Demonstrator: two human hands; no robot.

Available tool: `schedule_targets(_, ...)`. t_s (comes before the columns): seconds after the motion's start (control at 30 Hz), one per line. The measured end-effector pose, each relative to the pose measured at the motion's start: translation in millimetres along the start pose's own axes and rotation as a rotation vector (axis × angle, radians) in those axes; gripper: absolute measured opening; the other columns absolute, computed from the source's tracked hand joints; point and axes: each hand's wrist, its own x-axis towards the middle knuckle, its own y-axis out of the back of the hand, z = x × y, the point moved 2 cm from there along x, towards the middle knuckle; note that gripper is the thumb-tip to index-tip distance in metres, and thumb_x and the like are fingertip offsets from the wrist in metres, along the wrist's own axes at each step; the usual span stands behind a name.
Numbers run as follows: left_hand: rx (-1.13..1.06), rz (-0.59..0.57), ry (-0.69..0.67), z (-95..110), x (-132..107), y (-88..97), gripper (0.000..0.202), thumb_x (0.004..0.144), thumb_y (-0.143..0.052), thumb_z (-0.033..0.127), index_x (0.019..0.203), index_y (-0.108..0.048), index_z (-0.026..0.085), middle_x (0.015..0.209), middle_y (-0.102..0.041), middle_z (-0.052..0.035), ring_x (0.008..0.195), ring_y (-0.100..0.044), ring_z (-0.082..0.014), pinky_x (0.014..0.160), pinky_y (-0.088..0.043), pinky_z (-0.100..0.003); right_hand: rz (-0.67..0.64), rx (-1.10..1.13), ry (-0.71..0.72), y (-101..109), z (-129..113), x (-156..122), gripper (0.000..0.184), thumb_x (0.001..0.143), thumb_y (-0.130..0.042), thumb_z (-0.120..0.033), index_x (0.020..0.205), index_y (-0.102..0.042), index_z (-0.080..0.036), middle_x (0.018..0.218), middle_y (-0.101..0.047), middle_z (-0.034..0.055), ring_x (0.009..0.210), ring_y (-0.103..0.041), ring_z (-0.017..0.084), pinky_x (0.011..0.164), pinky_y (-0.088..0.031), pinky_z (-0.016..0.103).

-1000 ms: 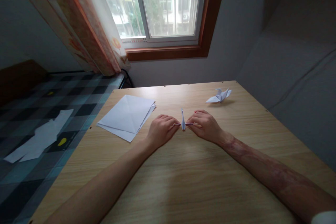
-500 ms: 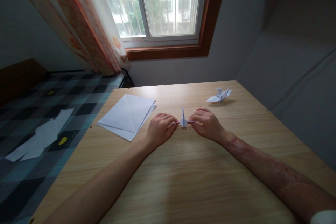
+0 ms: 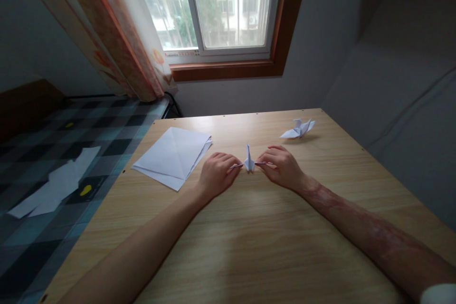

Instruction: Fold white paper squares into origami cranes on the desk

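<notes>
The left hand (image 3: 219,173) and right hand (image 3: 282,166), pinched closed, hold a paper bird (image 3: 249,164) — white sheets (image 3: 173,152) top the table (image 3: 256,237).

Can read no text, brand, number or sign | can make out tiny print (image 3: 183,53) on lower window rail (image 3: 235,56), 11 o'clock | too small to decipher

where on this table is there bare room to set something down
A broad bare patch of table lies between the left forearm and right forearm. Another lies between right forearm and right edge, nearer than the paper bird. Crowded: mid-table, where left hand and right hand pinch the folded paper, and back left, under the paper sheets.
</notes>
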Motion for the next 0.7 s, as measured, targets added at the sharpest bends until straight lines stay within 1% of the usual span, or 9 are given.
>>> schedule_targets(0.27,0.061,-0.01,-0.025,0.7,0.4,0.2,0.02,0.11,-0.06,0.032,0.099,-0.075,0.024,0.101,-0.083,-0.005,0.092,-0.075,-0.0238,0.09,-0.05,-0.041,0.022,-0.005,-0.035,0.5,-0.7,1.0,0.018,0.107,-0.069,-0.031,0.09,-0.073,-0.027,0.086,-0.081,0.0022,0.081,-0.075,0.022,0.105,-0.05,0.044)
schedule_targets(0.4,0.068,0.002,-0.024,0.2,0.0,-0.3,0.02,0.11,-0.06,0.031,0.099,-0.074,0.024,0.101,-0.083,-0.0048,0.09,-0.075,-0.0232,0.089,-0.05,-0.041,0.024,-0.003,-0.035,1.0,-1.2,1.3,0.017,0.106,-0.069,-0.029,0.09,-0.072,-0.027,0.087,-0.081,0.0025,0.08,-0.075,0.022,0.104,-0.051,0.043)
schedule_targets(0.53,0.08,0.016,-0.038,-0.2,-0.5,-2.8,0.019,0.11,-0.06,0.031,0.098,-0.073,0.023,0.099,-0.083,-0.0044,0.09,-0.075,-0.0228,0.088,-0.05,-0.04,0.026,-0.018,-0.016,0.4,-1.6,0.6,0.017,0.106,-0.069,-0.028,0.09,-0.071,-0.026,0.085,-0.08,0.0021,0.08,-0.074,0.021,0.104,-0.051,0.043)
schedule_targets(0.7,0.091,0.048,-0.058,2.1,-0.4,-4.7,0.015,0.108,-0.063,0.03,0.098,-0.073,0.023,0.1,-0.083,-0.0036,0.091,-0.075,-0.0218,0.088,-0.051,-0.039,0.06,-0.033,0.021,-1.7,-8.4,1.7,0.01,0.105,-0.07,-0.026,0.095,-0.071,-0.025,0.082,-0.078,0.0007,0.078,-0.071,0.02,0.106,-0.05,0.041)
